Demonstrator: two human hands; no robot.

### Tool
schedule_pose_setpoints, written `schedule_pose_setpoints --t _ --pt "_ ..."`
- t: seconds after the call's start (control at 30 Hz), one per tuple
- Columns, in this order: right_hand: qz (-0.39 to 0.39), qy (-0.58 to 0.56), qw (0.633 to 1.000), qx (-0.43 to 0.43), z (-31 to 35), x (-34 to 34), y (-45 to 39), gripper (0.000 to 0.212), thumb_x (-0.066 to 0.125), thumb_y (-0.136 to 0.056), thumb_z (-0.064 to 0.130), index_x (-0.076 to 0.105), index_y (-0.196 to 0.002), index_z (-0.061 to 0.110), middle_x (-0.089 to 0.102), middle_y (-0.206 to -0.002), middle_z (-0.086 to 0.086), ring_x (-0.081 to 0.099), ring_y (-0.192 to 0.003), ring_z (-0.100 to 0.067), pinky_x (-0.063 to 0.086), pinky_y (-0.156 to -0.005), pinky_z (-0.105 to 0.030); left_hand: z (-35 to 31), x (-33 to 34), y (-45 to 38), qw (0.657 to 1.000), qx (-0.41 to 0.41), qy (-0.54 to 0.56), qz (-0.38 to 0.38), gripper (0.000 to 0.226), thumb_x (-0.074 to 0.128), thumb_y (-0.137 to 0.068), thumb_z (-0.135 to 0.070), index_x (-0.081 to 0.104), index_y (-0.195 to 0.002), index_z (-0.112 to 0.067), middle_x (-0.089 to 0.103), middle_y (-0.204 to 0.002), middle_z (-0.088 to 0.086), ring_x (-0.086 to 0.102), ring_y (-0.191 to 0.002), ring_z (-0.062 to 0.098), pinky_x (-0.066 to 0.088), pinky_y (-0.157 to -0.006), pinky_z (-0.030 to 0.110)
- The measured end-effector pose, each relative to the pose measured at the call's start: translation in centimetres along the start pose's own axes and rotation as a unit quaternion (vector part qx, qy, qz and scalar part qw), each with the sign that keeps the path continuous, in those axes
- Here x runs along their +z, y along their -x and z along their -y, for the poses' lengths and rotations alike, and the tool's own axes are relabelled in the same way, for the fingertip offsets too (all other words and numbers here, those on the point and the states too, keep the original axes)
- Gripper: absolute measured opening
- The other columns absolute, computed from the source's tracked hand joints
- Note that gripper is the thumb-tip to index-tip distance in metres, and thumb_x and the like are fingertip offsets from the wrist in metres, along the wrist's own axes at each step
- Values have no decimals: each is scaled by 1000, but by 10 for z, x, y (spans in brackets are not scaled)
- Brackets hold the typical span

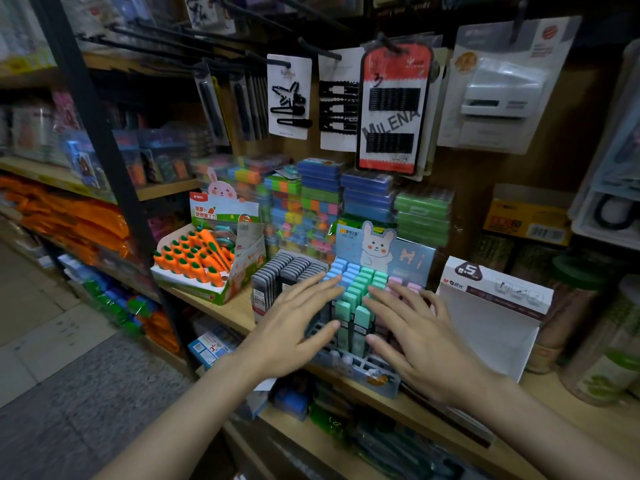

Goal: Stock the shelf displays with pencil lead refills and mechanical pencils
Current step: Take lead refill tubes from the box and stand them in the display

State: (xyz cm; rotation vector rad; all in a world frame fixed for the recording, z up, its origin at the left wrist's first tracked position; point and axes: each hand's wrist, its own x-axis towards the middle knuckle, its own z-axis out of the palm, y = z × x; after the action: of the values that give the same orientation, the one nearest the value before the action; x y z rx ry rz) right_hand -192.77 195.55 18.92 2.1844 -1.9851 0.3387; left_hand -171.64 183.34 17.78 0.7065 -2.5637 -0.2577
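Head view shows a long wooden shelf (225, 311) carrying a pale-blue cardboard bunny display box (374, 374) of blue, green and pink lead-refill cases (360, 285), beside grey refill packs (291, 271). Left hand (294, 327) and right hand (419, 337) lie apart, fingers straight, over the cases, gripping nothing.

L hand (294, 323) & R hand (415, 336) spread flat over pastel refill display (360, 296) on shelf (228, 311).
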Motion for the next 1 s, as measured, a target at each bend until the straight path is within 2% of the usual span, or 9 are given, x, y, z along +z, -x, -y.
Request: schedule_pose_setpoints --t 0.13,0.3,0.47,0.57,0.7,0.83,1.0 --pt "26 13 1000 -5 3 2 5 71 3 -93 68 20 -154 36 22 -159 17 13 -149 -13 2 -115 -40 -5 10 16 1000 15 -8 8 55 40 -100 -49 26 -151 -35 13 -158 -27 4 -148 -1 17 -119 39" --pt "41 33 999 2 7 -4 9 69 11 -95 66 31 -151 31 34 -155 12 25 -146 -17 7 -113 -43 -9 8 14 1000 11 -7 5 56 40 -100 -50 24 -152 -36 13 -158 -28 1 -147 -2 14 -119 35" --pt "42 28 999 -2 5 -3 10 71 6 -93 69 22 -153 35 22 -159 16 14 -149 -13 2 -117 -42 -13 7 11 1000 12 12 0 54 42 -99 -49 27 -150 -38 19 -155 -30 3 -146 -6 12 -116 29" --pt "35 20 999 -3 6 -5 7 71 7 -92 69 18 -154 35 21 -159 16 13 -149 -11 4 -118 -42 -9 6 10 999 -4 29 -25 56 42 -99 -50 25 -151 -36 15 -157 -27 4 -147 -4 15 -118 32" --pt "21 -4 1000 -2 6 -9 -3 67 12 -94 66 21 -153 35 22 -159 15 12 -149 -12 6 -119 -42 3 2 5 998 -56 -1 3 61 32 -98 -59 17 -153 -36 5 -159 -25 -8 -145 -7 11 -122 37" --pt "33 7 999 -9 7 -4 -10 72 7 -92 70 21 -153 35 19 -160 15 11 -149 -13 5 -119 -44 10 4 -1 996 -45 -64 45 60 20 -99 -60 15 -154 -36 2 -160 -25 -15 -144 -6 0 -121 34" --pt "5 -23 1000 4 1 -1 -17 75 3 -90 74 17 -153 36 20 -160 16 11 -148 -8 4 -118 -41 12 2 -8 997 -40 -70 12 62 14 -97 -63 14 -154 -37 4 -160 -25 -12 -144 -6 -2 -118 27"
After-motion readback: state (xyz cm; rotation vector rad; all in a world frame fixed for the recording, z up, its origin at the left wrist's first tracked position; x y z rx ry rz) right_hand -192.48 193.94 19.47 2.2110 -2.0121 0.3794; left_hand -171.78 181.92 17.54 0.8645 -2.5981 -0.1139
